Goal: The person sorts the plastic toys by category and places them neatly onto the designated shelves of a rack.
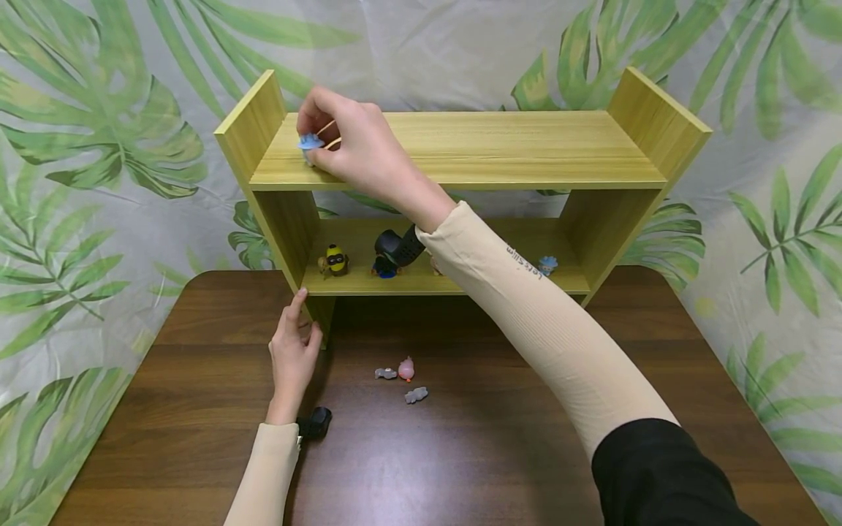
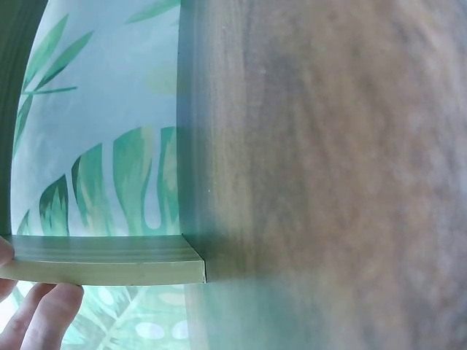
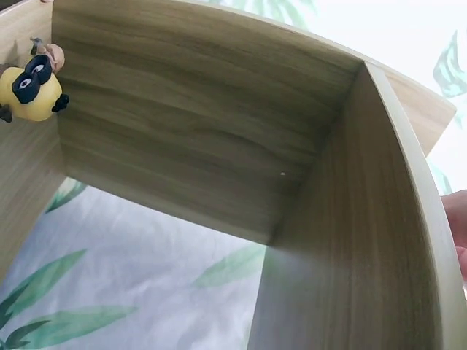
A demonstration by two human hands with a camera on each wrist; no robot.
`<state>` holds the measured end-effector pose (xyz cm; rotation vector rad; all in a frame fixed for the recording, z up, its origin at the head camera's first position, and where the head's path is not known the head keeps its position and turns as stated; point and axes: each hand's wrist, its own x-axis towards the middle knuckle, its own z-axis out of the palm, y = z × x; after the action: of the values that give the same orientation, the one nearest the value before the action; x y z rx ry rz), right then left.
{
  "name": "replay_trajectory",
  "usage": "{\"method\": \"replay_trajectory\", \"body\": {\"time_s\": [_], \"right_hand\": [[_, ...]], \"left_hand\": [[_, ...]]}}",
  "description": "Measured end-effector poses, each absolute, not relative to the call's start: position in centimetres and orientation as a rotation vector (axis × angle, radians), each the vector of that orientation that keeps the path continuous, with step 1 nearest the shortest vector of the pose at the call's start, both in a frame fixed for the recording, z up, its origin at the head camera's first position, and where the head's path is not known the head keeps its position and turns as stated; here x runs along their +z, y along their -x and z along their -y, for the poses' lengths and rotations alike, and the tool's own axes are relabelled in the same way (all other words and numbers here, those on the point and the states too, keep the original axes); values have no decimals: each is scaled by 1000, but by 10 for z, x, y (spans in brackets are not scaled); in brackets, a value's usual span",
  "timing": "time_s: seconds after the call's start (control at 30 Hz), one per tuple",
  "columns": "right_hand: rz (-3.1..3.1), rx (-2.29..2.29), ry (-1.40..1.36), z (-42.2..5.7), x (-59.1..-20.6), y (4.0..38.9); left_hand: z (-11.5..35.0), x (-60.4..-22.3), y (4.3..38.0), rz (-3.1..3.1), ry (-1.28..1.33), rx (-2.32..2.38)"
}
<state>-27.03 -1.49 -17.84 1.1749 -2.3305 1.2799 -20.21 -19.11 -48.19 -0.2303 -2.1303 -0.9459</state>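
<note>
Nearest: black sleeve [image 1: 664, 475], lower right. Left to right: left hand [image 1: 292, 358] grips wooden shelf [image 1: 493, 146] low on its left side; blue figurine [image 1: 309, 142] at shelf's top-left end, pinched by right hand [image 1: 360, 142]; grey pieces [image 1: 385, 373], pink figurine [image 1: 406, 368] on table [image 1: 197, 380].

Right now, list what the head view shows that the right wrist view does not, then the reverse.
Only the head view shows the pink figurine and two gray figurines on the table, plus the light-blue figurine pinched in the right hand.

Only the right wrist view shows the top board's underside.

Both show the goggled yellow minion figurine, the wooden shelf unit, the leaf-print backdrop and the right hand, though the wrist view catches just part of it.
</note>
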Motion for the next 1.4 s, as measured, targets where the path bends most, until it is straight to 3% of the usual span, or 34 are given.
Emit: {"method": "replay_trajectory", "body": {"time_s": [0.5,1.4], "right_hand": [[2307,1378,-1083,3,-173,264],[2040,1586,-1211,-37,-196,229]], "left_hand": [[191,-481,203,2124,231,-952],[191,-482,202,2131,237,-941]]}}
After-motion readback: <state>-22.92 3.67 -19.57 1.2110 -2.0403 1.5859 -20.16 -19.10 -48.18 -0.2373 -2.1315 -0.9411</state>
